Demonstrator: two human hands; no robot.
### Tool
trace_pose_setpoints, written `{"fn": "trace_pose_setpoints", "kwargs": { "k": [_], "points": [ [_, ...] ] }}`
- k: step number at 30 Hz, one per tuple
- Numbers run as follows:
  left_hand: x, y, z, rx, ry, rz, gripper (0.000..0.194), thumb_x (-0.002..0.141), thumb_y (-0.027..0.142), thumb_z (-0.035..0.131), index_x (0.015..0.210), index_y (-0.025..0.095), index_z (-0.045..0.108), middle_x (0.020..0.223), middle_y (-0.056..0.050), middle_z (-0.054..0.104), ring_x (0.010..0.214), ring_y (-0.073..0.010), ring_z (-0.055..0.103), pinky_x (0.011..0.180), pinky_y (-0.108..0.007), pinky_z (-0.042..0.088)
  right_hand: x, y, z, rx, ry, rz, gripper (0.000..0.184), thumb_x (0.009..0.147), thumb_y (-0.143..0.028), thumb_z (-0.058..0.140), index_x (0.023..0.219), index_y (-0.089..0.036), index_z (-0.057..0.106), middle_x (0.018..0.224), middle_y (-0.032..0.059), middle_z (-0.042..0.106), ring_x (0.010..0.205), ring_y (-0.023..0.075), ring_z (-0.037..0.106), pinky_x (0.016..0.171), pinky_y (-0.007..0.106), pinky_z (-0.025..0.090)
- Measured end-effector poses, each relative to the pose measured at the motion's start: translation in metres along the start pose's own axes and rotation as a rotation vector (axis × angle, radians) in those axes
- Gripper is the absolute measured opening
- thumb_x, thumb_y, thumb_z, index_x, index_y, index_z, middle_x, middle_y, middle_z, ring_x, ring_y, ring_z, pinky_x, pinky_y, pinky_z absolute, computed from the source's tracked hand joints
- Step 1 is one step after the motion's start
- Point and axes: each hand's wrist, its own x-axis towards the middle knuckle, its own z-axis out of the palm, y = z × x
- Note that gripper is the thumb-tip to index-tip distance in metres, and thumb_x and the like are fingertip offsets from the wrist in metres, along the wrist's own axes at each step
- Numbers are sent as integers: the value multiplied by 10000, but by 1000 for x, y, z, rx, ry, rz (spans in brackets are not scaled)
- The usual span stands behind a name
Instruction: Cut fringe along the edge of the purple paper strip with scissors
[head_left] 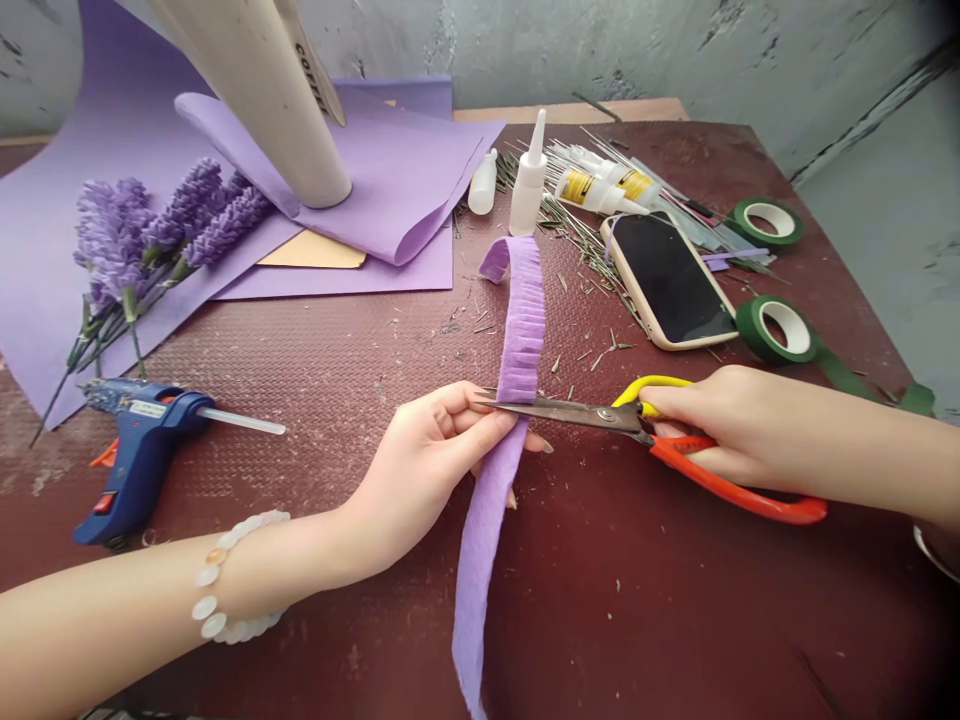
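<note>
A long strip of purple crepe paper [487,560] runs up through my left hand [424,475], which pinches it between thumb and fingers. Its upper part is cut into a fringe [521,330] and curls over at the far end. My right hand [731,425] is shut on a pair of scissors [592,415] with yellow and orange-red handles. The steel blades lie across the strip just above my left fingers, and their tips reach my left thumb. A beaded bracelet [225,580] circles my left wrist.
A blue hot glue gun [142,460] lies at left, near purple paper lavender stems [172,230] on purple sheets. A smartphone [667,280], glue bottles [527,190], green tape rolls [772,330] and green clippings sit ahead on the dark red table [637,600].
</note>
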Motion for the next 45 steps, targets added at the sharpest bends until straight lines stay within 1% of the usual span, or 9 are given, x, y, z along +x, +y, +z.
{"fn": "trace_pose_setpoints", "kwargs": {
  "k": [6,9,12,15,19,27,34,40,45],
  "points": [
    [-1,1,0,-22,-21,-17,297,1025,370,893,895,180,705,971,-89,936,512,-144,763,501,-222,640,-4,15,0,23,-11,-10,300,977,-461,649,776,-311,485,604,-2,545,507,231,472,539,392,294],
    [-2,2,1,-12,-27,15,278,1017,337,895,875,189,707,924,-75,930,520,-147,760,503,-226,620,-7,19,-6,83,-107,15,332,990,-460,678,776,-294,487,662,-10,566,565,211,454,553,378,328],
    [-3,3,3,20,-40,59,278,992,347,919,871,202,715,881,-66,919,514,-160,750,504,-251,604,-9,17,-14,194,-225,34,338,1003,-415,696,780,-280,481,685,-39,491,605,183,389,569,362,333],
    [-4,2,4,37,-48,78,286,986,377,925,885,210,716,877,-59,915,515,-168,751,511,-270,602,-9,17,-19,258,-270,45,365,1013,-414,686,771,-277,450,692,-48,412,610,172,350,561,359,303],
    [-4,0,4,21,-56,94,272,1005,375,903,894,218,710,845,-41,906,515,-164,749,509,-266,595,-8,22,-19,252,-322,44,380,1000,-469,669,765,-279,439,704,-38,392,614,178,352,558,358,300],
    [-6,-1,4,21,-59,93,262,1032,350,874,884,215,704,817,-34,898,514,-149,744,509,-246,586,-9,23,-18,255,-324,41,382,1019,-436,668,775,-277,421,718,-43,385,633,176,339,571,358,293],
    [-6,0,4,-10,-76,103,235,1052,279,841,874,206,706,813,-34,900,524,-140,745,510,-232,589,-11,22,-16,253,-274,53,353,1029,-398,640,776,-273,429,720,-43,381,639,176,332,576,362,280],
    [-2,-1,2,5,-115,77,273,1051,336,868,898,177,706,838,-45,900,561,-118,754,560,-203,607,-9,35,-15,224,-334,6,381,1023,-466,653,776,-279,431,690,-54,414,590,169,376,522,334,305],
    [-2,-3,-1,-25,-190,8,279,1070,409,857,1016,152,761,941,-68,924,591,-114,768,586,-199,644,-10,33,-10,194,-282,-6,393,1059,-514,664,807,-278,476,717,-51,469,616,177,407,549,330,339]
  ]
}}
